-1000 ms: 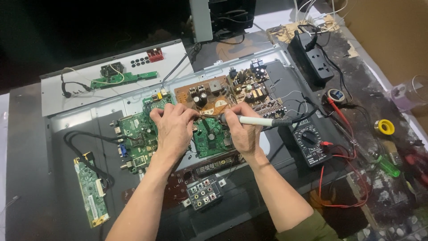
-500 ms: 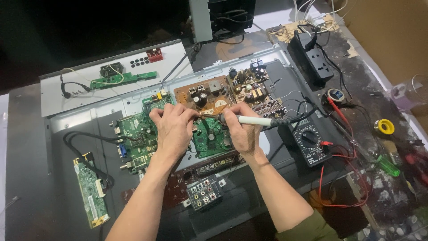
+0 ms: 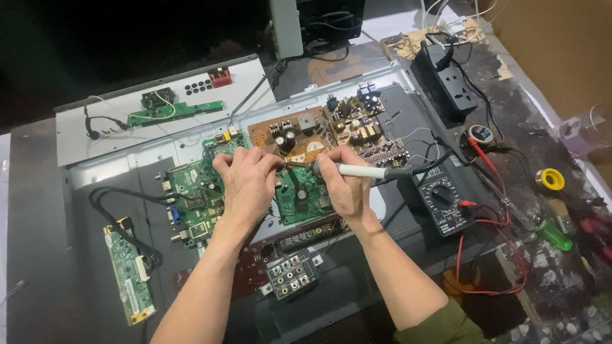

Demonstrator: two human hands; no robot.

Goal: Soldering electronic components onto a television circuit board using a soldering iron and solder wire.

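My right hand [image 3: 344, 186] grips a white soldering iron [image 3: 361, 171] like a pen, its tip pointing left toward a spot between the brown power board [image 3: 293, 135] and a green circuit board [image 3: 301, 199]. My left hand [image 3: 246, 179] rests on the larger green main board [image 3: 194, 191], fingers pinched close to the iron's tip; whether it holds a thin wire I cannot tell. All boards lie on a grey metal back panel [image 3: 121, 167].
A black multimeter [image 3: 444, 204] with red leads lies right of my right hand. A black power strip [image 3: 446, 79] sits at the back right. A yellow tape roll [image 3: 549, 179], a green-handled screwdriver [image 3: 553, 234] and a loose narrow green board [image 3: 129, 275] lie about.
Both hands stay over the same spot; the soldering iron's tip has shifted only slightly.
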